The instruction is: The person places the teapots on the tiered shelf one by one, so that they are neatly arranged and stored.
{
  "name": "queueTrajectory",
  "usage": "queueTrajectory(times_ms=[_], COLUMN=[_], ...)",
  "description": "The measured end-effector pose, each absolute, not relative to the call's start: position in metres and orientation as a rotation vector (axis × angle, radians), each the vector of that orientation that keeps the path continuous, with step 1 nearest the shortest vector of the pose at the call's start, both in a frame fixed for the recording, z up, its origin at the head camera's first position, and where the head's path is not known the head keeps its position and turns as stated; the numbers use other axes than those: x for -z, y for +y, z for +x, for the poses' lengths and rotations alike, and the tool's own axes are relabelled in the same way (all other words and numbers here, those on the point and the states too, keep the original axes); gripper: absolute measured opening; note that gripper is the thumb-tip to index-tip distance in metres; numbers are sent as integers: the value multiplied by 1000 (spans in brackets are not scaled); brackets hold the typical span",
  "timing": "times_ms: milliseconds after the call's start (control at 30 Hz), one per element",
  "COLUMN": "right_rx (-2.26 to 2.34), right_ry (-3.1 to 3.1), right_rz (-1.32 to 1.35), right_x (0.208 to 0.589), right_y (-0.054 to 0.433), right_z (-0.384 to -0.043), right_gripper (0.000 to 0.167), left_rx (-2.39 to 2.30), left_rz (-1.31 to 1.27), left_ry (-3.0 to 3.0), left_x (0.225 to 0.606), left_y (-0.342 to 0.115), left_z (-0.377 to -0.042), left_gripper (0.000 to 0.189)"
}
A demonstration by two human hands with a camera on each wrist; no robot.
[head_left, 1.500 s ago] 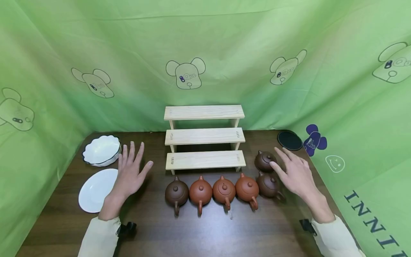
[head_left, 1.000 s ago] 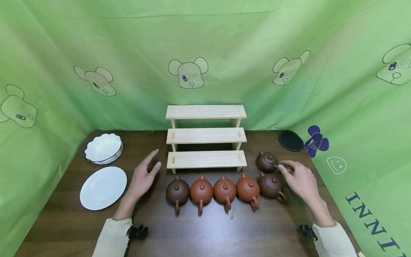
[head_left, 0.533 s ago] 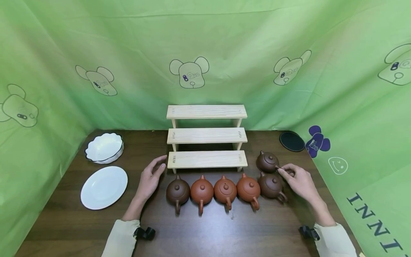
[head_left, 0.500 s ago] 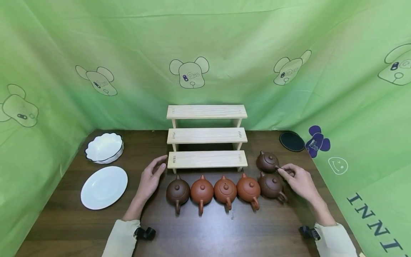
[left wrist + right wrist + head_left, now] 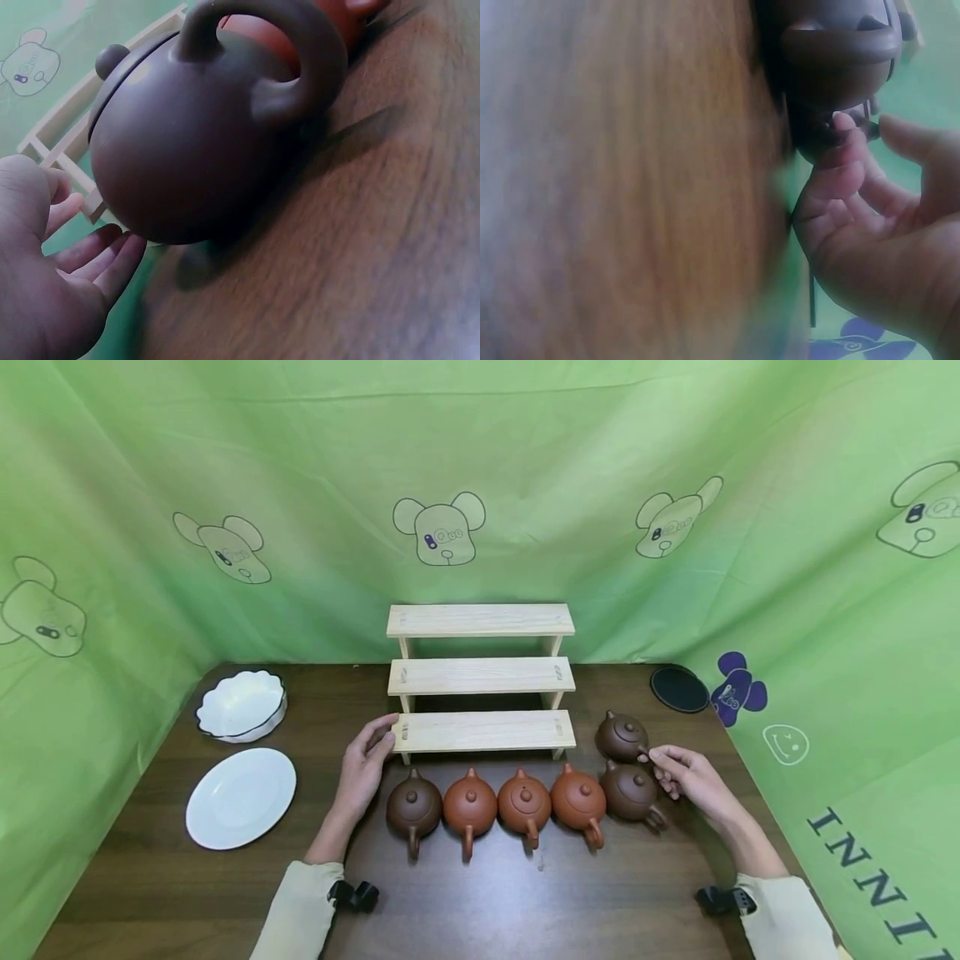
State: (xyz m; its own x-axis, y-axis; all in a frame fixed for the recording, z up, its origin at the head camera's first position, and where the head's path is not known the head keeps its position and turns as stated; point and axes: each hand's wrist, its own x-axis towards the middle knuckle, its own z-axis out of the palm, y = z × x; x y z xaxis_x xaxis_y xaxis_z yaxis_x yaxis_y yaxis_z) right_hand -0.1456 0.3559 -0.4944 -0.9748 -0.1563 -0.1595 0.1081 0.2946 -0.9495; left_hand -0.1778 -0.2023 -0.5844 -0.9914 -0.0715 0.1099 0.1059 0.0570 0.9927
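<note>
My right hand (image 5: 686, 774) grips the handle of the rear dark brown teapot (image 5: 622, 735), which stands right of the wooden step rack. In the right wrist view, curled fingers (image 5: 840, 169) and the thumb meet at that handle, partly hidden behind the nearer dark teapot (image 5: 832, 71). My left hand (image 5: 363, 768) is at the left end of the rack's lowest step (image 5: 483, 732), its fingertips touching the edge. In the left wrist view, its fingers (image 5: 112, 270) are loosely bent beside the left dark teapot (image 5: 187, 142).
Three reddish teapots (image 5: 470, 804) stand in the front row between dark ones. A scalloped white bowl (image 5: 242, 706) and a white plate (image 5: 242, 798) lie at left. A black round mat (image 5: 679, 689) lies at the back right. Green cloth (image 5: 480, 452) surrounds the table.
My left hand has moved right from near the plate to the rack's lowest step. My right hand has come down to the rear dark teapot and its fingers have closed on the handle.
</note>
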Motion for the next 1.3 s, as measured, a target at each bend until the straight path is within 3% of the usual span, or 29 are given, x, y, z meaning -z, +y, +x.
queueTrajectory(times_ms=[300,667,833,1067,1300], right_rx=[1823,2024,2051,2135,2235], right_ry=[2231,1933,1851,1750,1715], right_rz=[7,93,46,23,12], right_x=[497,498,498,498,486], right_y=[358,358,360,363,362], right_z=[-145,-148,-149,-147,-147], right_gripper=[28,39,43,49,48], left_rx=[2007,1871,1896,1857,1867], left_rz=[-97,-133,-140,-229,-144], left_ry=[-2228,-2252,-2244,-2177,-2243], left_x=[584,540,564,552,570], left_y=[-198,-180,-189,-183,-190], left_z=[-175,-152,-163,-155,-164], left_gripper=[38,37,37,39,37])
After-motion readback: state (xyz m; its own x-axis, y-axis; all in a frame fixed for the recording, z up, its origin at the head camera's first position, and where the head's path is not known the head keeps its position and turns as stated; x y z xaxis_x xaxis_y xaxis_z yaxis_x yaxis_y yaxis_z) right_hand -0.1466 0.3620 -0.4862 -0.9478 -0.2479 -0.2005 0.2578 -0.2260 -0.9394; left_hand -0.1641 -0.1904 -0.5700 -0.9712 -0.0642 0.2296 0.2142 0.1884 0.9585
